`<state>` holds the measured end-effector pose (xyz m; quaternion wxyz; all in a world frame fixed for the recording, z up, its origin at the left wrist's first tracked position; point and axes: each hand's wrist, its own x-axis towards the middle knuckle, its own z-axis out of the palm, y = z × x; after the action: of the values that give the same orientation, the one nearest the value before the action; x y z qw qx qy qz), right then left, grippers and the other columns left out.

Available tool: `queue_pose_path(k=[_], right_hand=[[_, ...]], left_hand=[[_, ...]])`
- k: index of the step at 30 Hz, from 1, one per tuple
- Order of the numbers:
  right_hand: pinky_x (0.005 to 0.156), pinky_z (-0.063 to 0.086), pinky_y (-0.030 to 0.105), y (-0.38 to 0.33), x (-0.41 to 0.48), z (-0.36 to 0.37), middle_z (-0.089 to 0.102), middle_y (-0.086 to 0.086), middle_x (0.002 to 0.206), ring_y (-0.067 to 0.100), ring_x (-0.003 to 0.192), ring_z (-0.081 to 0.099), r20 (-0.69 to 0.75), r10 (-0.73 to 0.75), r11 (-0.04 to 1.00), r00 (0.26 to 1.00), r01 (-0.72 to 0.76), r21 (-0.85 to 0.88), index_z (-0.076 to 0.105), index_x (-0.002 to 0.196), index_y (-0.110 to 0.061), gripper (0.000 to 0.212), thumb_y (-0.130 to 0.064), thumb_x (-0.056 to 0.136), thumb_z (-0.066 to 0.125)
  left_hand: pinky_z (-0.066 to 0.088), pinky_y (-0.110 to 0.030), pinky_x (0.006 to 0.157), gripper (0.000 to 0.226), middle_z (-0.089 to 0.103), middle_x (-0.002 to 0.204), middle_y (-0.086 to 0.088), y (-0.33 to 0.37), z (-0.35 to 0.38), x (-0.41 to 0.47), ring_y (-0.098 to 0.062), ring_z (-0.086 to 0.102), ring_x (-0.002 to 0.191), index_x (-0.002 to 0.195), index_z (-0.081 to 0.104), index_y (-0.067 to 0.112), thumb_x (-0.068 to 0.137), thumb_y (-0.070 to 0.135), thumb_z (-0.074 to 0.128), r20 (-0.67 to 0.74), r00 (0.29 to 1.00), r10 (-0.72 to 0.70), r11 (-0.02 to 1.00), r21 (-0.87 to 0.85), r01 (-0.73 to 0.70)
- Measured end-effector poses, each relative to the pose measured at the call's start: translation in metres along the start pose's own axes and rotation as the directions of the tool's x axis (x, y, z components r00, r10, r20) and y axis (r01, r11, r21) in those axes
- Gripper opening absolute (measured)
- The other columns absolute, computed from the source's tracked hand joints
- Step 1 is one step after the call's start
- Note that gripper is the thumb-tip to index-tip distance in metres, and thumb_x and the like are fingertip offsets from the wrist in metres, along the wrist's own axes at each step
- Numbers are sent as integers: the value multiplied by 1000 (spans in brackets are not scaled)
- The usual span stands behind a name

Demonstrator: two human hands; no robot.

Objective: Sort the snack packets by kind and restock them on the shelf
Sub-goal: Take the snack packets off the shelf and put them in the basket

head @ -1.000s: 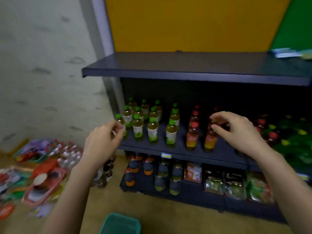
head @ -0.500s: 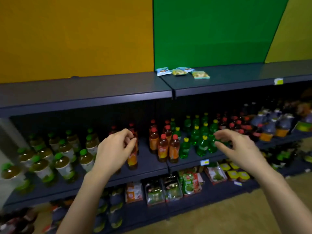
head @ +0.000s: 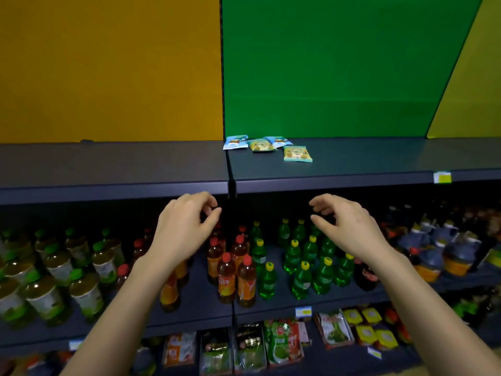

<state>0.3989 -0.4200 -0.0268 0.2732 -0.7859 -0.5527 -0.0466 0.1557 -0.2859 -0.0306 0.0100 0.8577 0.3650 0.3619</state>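
OK, we hover left hand point(head: 184, 226) and right hand point(head: 344, 226), loosely curled, empty, near the shelf point(head: 352, 164) carrying four snack packets point(head: 264, 145).

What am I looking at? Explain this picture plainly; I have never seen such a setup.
No machine here: a person wears one camera on the head, looking forward and down, so you see their own two arms. The left hand and right hand hover in front of the shelving, fingers loosely curled; neither grip holds anything. On the top shelf lie four small snack packets, close together. The shelf below carries rows of bottles, green and orange among them. The lowest shelf shows pouches.
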Motion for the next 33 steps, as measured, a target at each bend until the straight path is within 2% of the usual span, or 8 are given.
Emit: queue_pose_path(k=[5,14,17,21,23,27,30,33], right_hand=[[93,47,39,18,85,8,62,-6,116,17,109,58,-31,8,1000,999,-7,30,55,117,-25,32,-32,87,58],[95,40,42,46,241,34,44,17,135,35,124,43,38,271,961,962,-268,-67,43,131,-4,64,-54,91,42],[98,38,41,54,273,47,39,19,139,35,128,39,137,363,931,922,-353,-95,38,135,-2,77,-62,87,41],[99,37,39,65,294,63,41,18,138,35,128,39,172,371,927,912,-353,-127,39,133,-4,86,-68,77,52],[91,41,37,70,303,64,47,14,132,32,121,46,198,382,924,903,-372,-91,45,124,-6,82,-67,72,60],[75,40,29,79,317,57,52,5,104,25,96,52,299,391,919,871,-388,-70,47,81,-17,56,-67,65,67],[74,39,28,85,320,55,54,3,101,24,97,55,331,374,923,866,-382,-42,49,78,-19,51,-65,65,67],[74,38,29,90,317,54,57,4,107,25,103,55,324,340,936,883,-351,-24,51,83,-19,49,-64,69,64]], left_hand=[[35,-28,65,14,59,82,10,-6,24,62,-15,54,84,93,62,20,89,31,55,11,1000,-14,1000,7,14],[42,-32,75,18,59,89,6,-48,88,213,-23,57,95,97,61,18,90,32,55,166,976,-144,986,-60,156],[41,-34,83,33,60,112,-8,-65,120,258,-28,54,108,112,57,10,93,36,50,318,926,-203,975,-22,221],[37,-38,98,53,43,137,-20,-78,159,290,-34,43,124,132,42,1,96,41,41,427,855,-294,956,129,264],[35,-41,102,62,37,140,-22,-80,174,302,-36,38,128,136,37,-1,95,45,39,396,847,-354,935,140,325],[35,-44,105,84,34,143,-18,-75,191,325,-33,33,133,138,35,3,83,66,43,331,789,-519,854,156,496],[38,-42,102,95,41,140,-13,-75,201,336,-31,38,130,135,40,8,70,74,55,333,732,-595,803,201,561],[45,-40,99,96,55,128,-11,-87,205,346,-29,52,116,124,51,8,52,67,75,418,645,-639,732,74,678]])
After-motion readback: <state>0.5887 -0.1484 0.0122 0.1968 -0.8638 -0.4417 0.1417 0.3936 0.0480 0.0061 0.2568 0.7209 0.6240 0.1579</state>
